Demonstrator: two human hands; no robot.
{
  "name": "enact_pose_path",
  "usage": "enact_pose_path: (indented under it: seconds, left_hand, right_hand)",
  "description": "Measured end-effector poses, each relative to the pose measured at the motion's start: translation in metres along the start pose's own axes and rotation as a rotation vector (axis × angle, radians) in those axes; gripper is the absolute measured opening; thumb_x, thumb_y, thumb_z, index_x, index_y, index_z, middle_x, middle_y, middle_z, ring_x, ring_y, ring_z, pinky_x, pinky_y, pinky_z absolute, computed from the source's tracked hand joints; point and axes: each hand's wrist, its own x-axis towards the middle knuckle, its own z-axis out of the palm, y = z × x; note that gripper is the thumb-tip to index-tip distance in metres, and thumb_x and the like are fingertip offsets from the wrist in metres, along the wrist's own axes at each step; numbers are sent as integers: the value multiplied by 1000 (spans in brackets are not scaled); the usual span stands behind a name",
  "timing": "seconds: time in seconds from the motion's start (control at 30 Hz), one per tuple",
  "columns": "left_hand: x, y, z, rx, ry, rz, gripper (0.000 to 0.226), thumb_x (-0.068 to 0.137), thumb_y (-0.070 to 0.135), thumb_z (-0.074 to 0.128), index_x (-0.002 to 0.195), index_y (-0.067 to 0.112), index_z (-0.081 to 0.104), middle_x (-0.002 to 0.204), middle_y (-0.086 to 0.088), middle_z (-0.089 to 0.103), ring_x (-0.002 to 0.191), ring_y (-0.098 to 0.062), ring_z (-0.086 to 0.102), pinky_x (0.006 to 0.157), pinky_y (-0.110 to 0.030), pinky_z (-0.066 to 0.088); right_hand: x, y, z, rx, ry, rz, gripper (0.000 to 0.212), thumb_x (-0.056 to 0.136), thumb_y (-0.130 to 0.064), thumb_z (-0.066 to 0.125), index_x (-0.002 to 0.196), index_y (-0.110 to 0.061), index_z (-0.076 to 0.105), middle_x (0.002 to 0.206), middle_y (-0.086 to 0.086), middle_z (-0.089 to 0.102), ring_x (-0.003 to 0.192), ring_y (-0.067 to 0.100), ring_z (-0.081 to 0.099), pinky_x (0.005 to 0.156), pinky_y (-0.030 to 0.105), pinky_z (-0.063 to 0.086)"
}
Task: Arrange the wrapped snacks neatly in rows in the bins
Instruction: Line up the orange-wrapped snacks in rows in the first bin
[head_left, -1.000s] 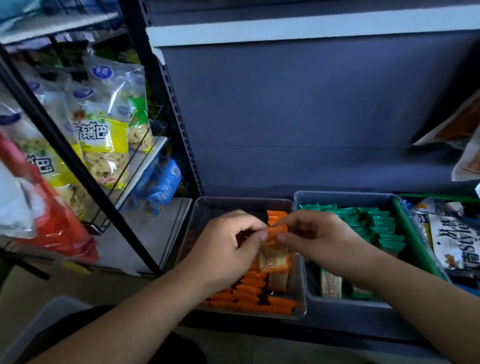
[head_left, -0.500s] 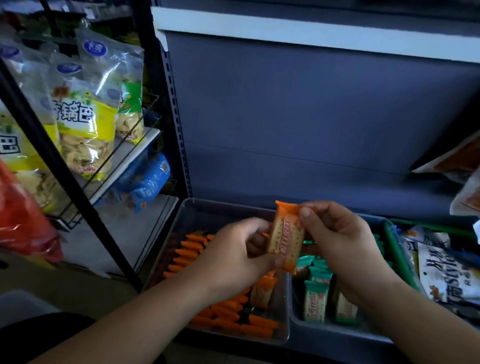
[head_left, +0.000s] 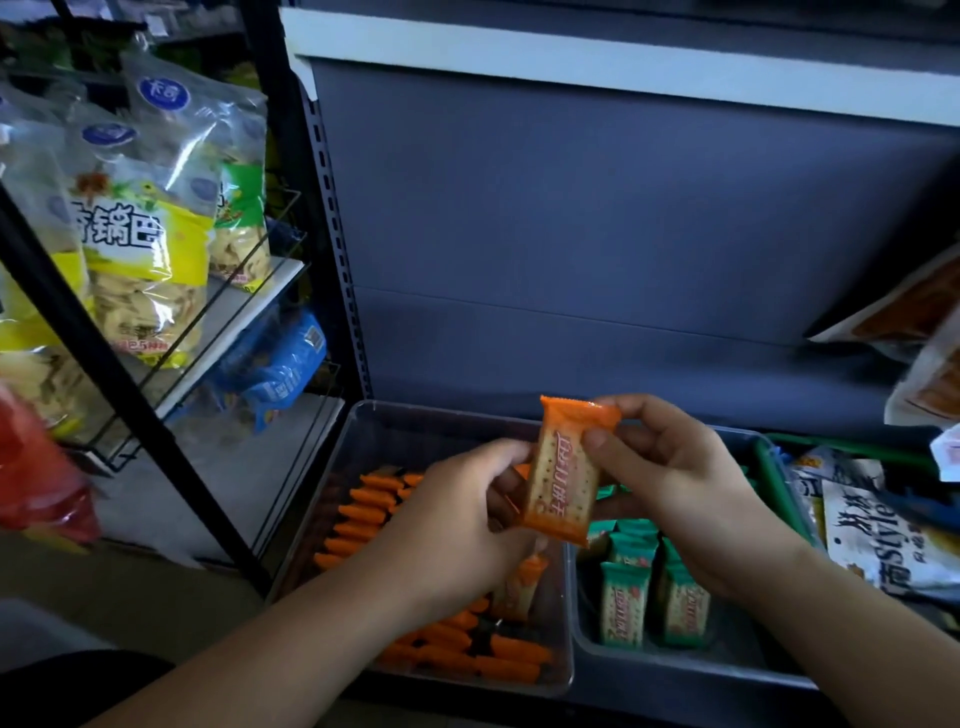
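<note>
Centre of frame: an orange wrapped snack (head_left: 563, 470) is held upright above the clear bin (head_left: 441, 413). The right hand (head_left: 675, 483) pinches its upper part, thumb on the face. The left hand (head_left: 457, 519) curls its fingers round the lower left edge. The pack is probably light, with slick film and a brittle cracker, so it is best gripped by the flat faces. Orange rows (head_left: 363, 514) line the bin's left and bottom, and its upper part is open. The grey bin (head_left: 670, 665) of green packs (head_left: 623, 603) abuts at right.

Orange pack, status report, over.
Left hand and right hand both pinch the orange pack, above the clear bin. Orange rows below, green packs in grey bin. Nothing in the way.
</note>
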Motion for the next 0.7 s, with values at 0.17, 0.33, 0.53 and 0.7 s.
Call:
enact_pose_path:
  seconds: [0.17, 0.33, 0.53, 0.7]
  left_hand:
    - [-3, 7, 2, 25, 163, -48, 53, 74, 52, 86, 113, 44, 52, 106, 23, 61, 97, 7, 59, 77, -21, 54]
    - [-5, 17, 3, -43, 229, 28, 30, 84, 48, 80, 91, 30, 57, 85, 9, 70, 73, -4, 67, 62, -28, 54]
    - [-3, 18, -1, -203, 54, -26, 9, 93, 24, 73, 99, 28, 69, 99, 10, 74, 94, -4, 70, 82, -25, 57]
    - [0, 14, -4, -242, 196, -51, 9, 93, 39, 74, 98, 31, 72, 92, 6, 75, 86, -11, 71, 79, -30, 59]
  right_hand:
    - [-5, 7, 5, -59, 20, -6, 16, 91, -10, 73, 102, -21, 73, 94, 16, 76, 77, 33, 77, 66, 47, 63]
    - [-10, 7, 8, -27, -155, 16, 29, 83, -28, 73, 111, -28, 79, 103, 12, 76, 90, 27, 74, 73, 43, 64]
    - [-4, 14, 0, -71, -88, -2, 27, 89, -17, 70, 116, -18, 73, 104, 6, 78, 98, 24, 75, 84, 39, 63]
    - [-5, 15, 2, -214, -102, -54, 23, 93, -9, 71, 97, -31, 75, 97, 3, 79, 94, 23, 75, 91, 47, 60]
